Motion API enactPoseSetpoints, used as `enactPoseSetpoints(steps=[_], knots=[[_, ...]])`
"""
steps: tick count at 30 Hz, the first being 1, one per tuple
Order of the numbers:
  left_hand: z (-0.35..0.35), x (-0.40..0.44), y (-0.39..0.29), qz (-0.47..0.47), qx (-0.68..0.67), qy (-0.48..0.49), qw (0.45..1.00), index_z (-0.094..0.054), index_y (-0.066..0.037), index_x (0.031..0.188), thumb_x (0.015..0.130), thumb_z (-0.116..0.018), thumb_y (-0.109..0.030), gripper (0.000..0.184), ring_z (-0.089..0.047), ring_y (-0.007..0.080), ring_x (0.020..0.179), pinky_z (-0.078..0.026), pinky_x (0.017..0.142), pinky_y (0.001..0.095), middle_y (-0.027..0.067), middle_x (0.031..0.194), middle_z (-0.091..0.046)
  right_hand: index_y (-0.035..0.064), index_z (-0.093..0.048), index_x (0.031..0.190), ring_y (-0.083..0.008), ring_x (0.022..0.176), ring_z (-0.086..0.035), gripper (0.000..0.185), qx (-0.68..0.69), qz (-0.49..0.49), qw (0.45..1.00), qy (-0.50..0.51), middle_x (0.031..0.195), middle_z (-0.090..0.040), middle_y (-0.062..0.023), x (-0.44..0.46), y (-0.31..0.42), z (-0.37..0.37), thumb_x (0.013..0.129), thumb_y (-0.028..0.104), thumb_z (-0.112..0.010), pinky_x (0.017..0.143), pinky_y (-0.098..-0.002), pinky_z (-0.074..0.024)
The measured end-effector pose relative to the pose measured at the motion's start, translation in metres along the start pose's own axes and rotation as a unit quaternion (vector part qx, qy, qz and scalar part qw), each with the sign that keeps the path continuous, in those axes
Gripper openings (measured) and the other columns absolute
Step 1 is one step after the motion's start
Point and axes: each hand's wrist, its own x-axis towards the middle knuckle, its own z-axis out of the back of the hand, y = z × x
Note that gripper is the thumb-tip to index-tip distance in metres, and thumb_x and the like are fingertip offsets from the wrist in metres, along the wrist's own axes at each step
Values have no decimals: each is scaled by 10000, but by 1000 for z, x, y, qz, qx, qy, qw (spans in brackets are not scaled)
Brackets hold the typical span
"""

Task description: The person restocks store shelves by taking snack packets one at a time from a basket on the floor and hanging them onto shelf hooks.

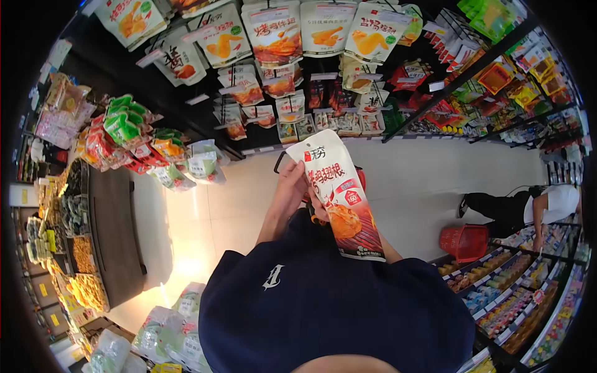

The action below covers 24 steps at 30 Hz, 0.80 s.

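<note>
A tall white and red snack pouch (339, 199), printed with a picture of roasted chicken, is held up in front of my chest and leans slightly. My left hand (292, 185) grips its left edge near the top, thumb on the front. Around the lower left edge come a few fingers of my right hand (319, 208); the rest of that hand is hidden behind the pouch. Behind the pouch, a red object (361, 178) shows in part, and a dark curved handle (279, 163) sticks out past my left hand.
Racks of hanging snack pouches (272, 34) stand ahead. Bagged goods (127, 133) hang at the left, above a dark display counter (115, 230). On the right, another person (504, 208) reaches toward a shelf (497, 292), beside a red shopping basket (463, 242) on the tiled floor (423, 186).
</note>
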Motion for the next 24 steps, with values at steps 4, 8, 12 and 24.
enactPoseSetpoints(steps=[4, 8, 12, 24], knots=[[30, -1, 13, -71, -81, 9, 994, -510, -31, 1175, 991, -505, -220, 263, -636, 197, 867, -538, 797, 356, 121, 1065, -635, -33, -534, 1257, -145, 813, -605, 479, -40, -49, 986, -153, 946, -641, -87, 5, -12, -15, 956, 339, -545, 712, -258, -473], [16, -11, 9, -156, -243, -108, 951, -523, -30, 1150, 927, -559, -143, 253, -632, 209, 787, -535, 735, 305, 122, 923, -636, -4, -584, 1261, -145, 1027, -592, 472, -248, -50, 908, -334, 1125, -641, -77, 4, 12, -48, 1000, 369, -458, 881, -277, -452], [53, -16, 13, -261, -125, -169, 942, -559, -7, 1099, 950, -566, -165, 218, -636, 181, 772, -529, 696, 289, 101, 899, -644, -22, -556, 1273, -238, 1144, -594, 531, -233, -58, 931, -276, 1245, -607, -142, 0, 18, -44, 1011, 410, -393, 996, -355, -438], [1, 19, -2, -310, 169, -339, 872, -646, 48, 1009, 956, -606, -171, 228, -537, 43, 656, -423, 578, 198, 18, 825, -653, -47, -571, 1186, -206, 1068, -592, 529, -283, 153, 848, -420, 1138, -638, -140, -21, 41, -42, 1031, 411, -355, 964, -319, -423]])
